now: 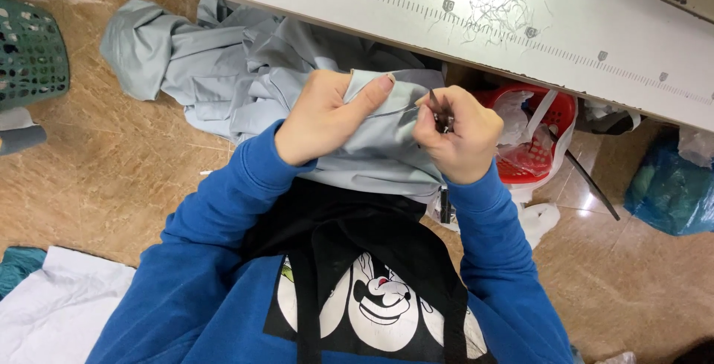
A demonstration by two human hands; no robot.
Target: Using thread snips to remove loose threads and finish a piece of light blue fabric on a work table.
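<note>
A pale grey-blue garment (253, 74) lies bunched across my lap and trails onto the floor at the left. My left hand (323, 115) grips a fold of this garment, thumb pressed on top of the cloth. My right hand (457, 137) is closed around a small dark metal thread snipper (439, 115), whose tip touches the fabric fold right beside my left thumb. Both arms wear blue sleeves, and a black apron covers my chest.
A white work table (416, 0) with a printed ruler scale runs along the top, with a tangle of cut threads (502, 7) on it. A red basket (543, 137) holding plastic bags stands at the right, a green basket (30, 52) at the far left, white cloth (59, 304) at bottom left.
</note>
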